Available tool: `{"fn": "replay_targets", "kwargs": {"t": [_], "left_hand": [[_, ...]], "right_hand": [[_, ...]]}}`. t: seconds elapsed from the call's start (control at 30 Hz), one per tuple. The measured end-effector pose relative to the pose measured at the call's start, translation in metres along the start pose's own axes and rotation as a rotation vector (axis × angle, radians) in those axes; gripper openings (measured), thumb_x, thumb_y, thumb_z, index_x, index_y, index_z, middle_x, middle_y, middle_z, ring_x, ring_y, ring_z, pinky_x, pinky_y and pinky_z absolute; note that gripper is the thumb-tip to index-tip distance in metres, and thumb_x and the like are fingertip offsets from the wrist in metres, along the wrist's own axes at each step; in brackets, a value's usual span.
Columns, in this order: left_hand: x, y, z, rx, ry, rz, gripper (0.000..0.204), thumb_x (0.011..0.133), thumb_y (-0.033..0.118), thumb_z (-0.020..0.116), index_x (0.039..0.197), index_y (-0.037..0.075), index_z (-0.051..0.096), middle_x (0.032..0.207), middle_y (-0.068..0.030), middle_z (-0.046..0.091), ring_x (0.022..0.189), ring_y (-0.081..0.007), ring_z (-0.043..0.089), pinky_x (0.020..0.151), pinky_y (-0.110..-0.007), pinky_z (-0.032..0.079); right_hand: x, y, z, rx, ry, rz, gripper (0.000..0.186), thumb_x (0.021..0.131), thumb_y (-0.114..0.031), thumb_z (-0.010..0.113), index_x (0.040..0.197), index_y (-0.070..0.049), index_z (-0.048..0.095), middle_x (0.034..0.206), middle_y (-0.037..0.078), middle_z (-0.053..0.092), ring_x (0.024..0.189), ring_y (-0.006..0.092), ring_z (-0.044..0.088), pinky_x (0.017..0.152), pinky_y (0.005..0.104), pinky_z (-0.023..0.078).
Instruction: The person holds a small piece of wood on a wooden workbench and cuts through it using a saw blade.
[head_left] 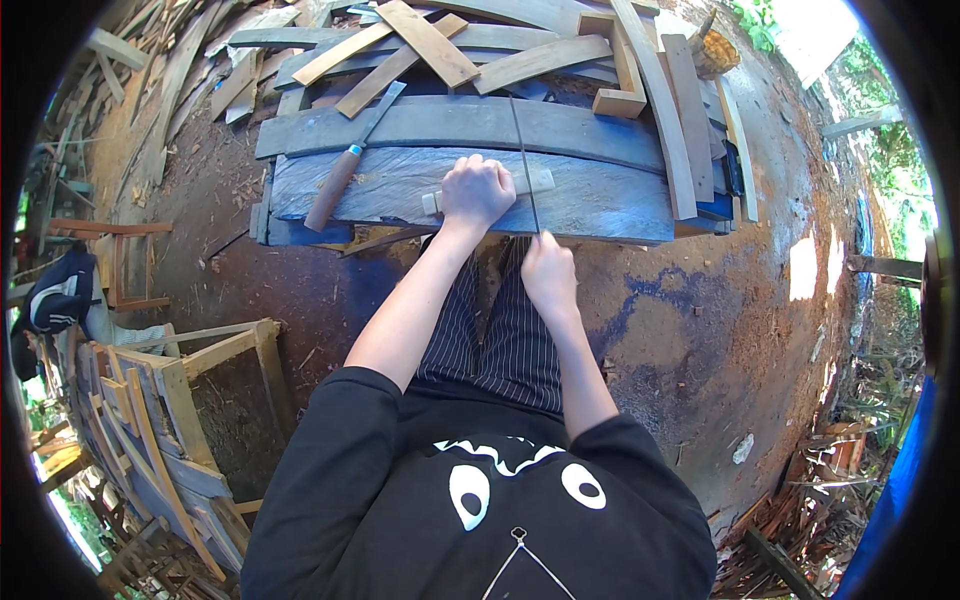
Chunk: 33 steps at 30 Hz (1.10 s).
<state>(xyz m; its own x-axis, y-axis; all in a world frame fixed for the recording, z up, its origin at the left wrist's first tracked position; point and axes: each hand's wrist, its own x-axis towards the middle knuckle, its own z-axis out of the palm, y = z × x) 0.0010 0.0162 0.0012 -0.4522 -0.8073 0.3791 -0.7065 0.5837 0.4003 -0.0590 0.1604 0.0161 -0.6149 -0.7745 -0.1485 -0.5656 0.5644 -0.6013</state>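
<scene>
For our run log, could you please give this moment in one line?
left hand: closed over pale stick; right hand: gripping thin dark tool, across stick; chisel: on bench, left of both hands

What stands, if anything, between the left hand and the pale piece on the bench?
Nothing visible: the left hand is closed over the pale piece. The thin dark tool in the right hand crosses it further right.
</scene>
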Motion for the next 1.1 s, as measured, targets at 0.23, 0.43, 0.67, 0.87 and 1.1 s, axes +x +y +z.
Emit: {"fn": "replay_targets", "kwargs": {"t": [0.23, 0.43, 0.67, 0.87, 1.1], "left_hand": [[0.006, -0.008, -0.004, 0.032, 0.028, -0.082, 0.026, 0.077, 0.018, 0.052, 0.061, 0.001, 0.063, 0.071, -0.0164, 0.062, 0.069, -0.0325, 0.062, 0.062, -0.042, 0.053], [0.000, 0.002, -0.002, 0.027, 0.019, -0.109, 0.026, 0.076, 0.018, 0.052, 0.060, 0.001, 0.062, 0.068, -0.0152, 0.061, 0.069, -0.0313, 0.062, 0.062, -0.041, 0.053], [0.002, 0.000, 0.001, 0.015, 0.074, -0.122, 0.025, 0.077, 0.017, 0.052, 0.062, 0.000, 0.064, 0.068, -0.0157, 0.061, 0.068, -0.0304, 0.062, 0.062, -0.040, 0.053], [0.001, -0.002, 0.002, 0.001, 0.076, -0.119, 0.025, 0.077, 0.017, 0.052, 0.062, 0.001, 0.064, 0.068, -0.0155, 0.061, 0.069, -0.0298, 0.062, 0.061, -0.040, 0.053], [0.001, -0.001, 0.002, 0.017, 0.067, -0.121, 0.024, 0.077, 0.016, 0.052, 0.061, 0.001, 0.063, 0.068, -0.0153, 0.061, 0.069, -0.0297, 0.062, 0.061, -0.039, 0.053]], "right_hand": [[-0.016, 0.008, -0.014, 0.041, -0.061, -0.069, 0.022, 0.091, -0.019, 0.047, 0.084, 0.000, 0.053, 0.073, 0.029, 0.059, 0.073, 0.0477, 0.059, 0.063, 0.0531, 0.047], [-0.047, 0.018, -0.038, 0.014, -0.141, -0.020, 0.019, 0.091, -0.016, 0.047, 0.081, 0.000, 0.051, 0.068, 0.028, 0.058, 0.071, 0.0469, 0.058, 0.059, 0.0525, 0.046], [-0.038, 0.011, -0.033, -0.001, -0.103, -0.015, 0.023, 0.091, -0.015, 0.046, 0.078, 0.003, 0.051, 0.068, 0.028, 0.058, 0.070, 0.0469, 0.058, 0.059, 0.0522, 0.046], [-0.038, 0.012, -0.032, 0.009, -0.115, 0.013, 0.024, 0.091, -0.015, 0.046, 0.076, 0.003, 0.051, 0.067, 0.029, 0.057, 0.070, 0.0466, 0.058, 0.059, 0.0519, 0.045], [-0.038, 0.008, -0.035, -0.005, -0.121, 0.011, 0.024, 0.091, -0.015, 0.046, 0.076, 0.003, 0.051, 0.068, 0.029, 0.057, 0.070, 0.0466, 0.058, 0.060, 0.0518, 0.045]]}}
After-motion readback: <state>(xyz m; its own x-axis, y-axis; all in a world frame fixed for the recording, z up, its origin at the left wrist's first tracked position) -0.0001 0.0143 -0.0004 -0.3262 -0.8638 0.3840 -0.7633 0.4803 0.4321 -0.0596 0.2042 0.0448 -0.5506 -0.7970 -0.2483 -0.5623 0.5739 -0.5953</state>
